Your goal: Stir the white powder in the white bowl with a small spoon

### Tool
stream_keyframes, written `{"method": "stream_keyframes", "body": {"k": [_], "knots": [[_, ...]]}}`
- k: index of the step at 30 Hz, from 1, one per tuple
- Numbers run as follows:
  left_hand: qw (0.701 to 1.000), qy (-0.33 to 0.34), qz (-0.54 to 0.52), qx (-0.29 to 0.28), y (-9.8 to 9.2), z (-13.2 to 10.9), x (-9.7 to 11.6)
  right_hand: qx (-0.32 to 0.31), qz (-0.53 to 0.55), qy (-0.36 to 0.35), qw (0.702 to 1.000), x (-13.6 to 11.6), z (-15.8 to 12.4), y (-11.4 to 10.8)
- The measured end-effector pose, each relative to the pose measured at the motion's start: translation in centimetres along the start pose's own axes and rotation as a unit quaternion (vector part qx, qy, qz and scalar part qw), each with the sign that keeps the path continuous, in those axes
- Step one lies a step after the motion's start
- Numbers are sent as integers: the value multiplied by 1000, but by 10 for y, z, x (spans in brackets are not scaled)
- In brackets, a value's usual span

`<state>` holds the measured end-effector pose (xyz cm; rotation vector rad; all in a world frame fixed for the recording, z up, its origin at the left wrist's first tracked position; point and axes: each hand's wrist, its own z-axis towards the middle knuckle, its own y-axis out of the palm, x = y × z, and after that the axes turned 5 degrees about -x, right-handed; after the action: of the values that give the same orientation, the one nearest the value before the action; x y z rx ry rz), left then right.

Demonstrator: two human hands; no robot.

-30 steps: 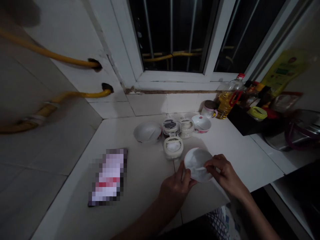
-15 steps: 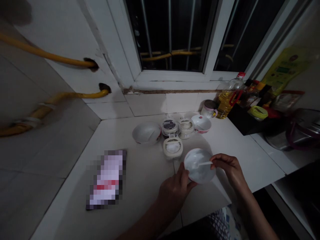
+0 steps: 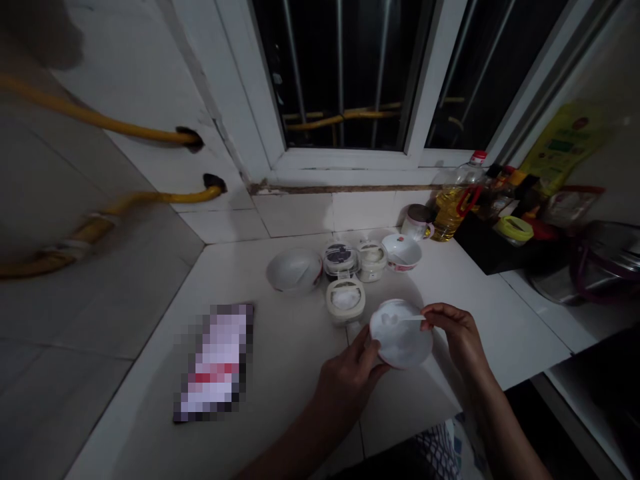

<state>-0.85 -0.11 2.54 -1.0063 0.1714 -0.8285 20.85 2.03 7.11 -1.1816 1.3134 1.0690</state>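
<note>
My left hand (image 3: 353, 370) grips the near left rim of a small white bowl (image 3: 405, 347), thumb over the edge, tilting it above the counter. Between the fingertips of my right hand (image 3: 455, 330) is the handle of a white spoon (image 3: 411, 318), whose end lies inside the bowl near its far wall. Pale, whitish contents seem to coat the bowl, too dim to name. Just beyond stand a jar of white grains (image 3: 346, 300), a jar with dark contents (image 3: 341, 259) and another pale jar (image 3: 372, 259).
A larger bowl (image 3: 295, 270) and a flower-patterned bowl (image 3: 403, 252), each with a spoon, flank the jars. Behind are a lidded mug (image 3: 418, 223) and an oil bottle (image 3: 453, 207). A black box (image 3: 483, 243) and metal pot (image 3: 600, 267) stand right. A blurred-out flat object (image 3: 215, 363) lies left.
The spoon's end has moved up toward the bowl's far wall, and my right hand has shifted slightly with it. My left hand keeps its hold; the view has tipped slightly.
</note>
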Motion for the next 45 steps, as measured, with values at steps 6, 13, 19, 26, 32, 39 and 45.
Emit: {"method": "stream_keyframes", "body": {"k": [6,13,19,26,32,39,45], "knots": [[1000,2,5,7,3,-3,-2,0,-27,-86,996,-19,9,27],[1000,-6,13,0,5,-4,-2,-69,-384,-431,813,-18,15,58],[1000,-12,1,1,3,-1,0,-55,-411,-473,777,-16,12,55],[1000,2,5,-10,2,-3,-2,-23,-334,-275,901,-21,5,21],[999,15,17,29,2,-2,-1,-113,-466,-217,850,-26,-5,-15],[1000,18,13,14,1,-3,-1,-141,-382,-124,905,-20,-11,3],[1000,18,12,15,1,-3,-3,-85,-234,-30,968,-10,-3,-3]]}}
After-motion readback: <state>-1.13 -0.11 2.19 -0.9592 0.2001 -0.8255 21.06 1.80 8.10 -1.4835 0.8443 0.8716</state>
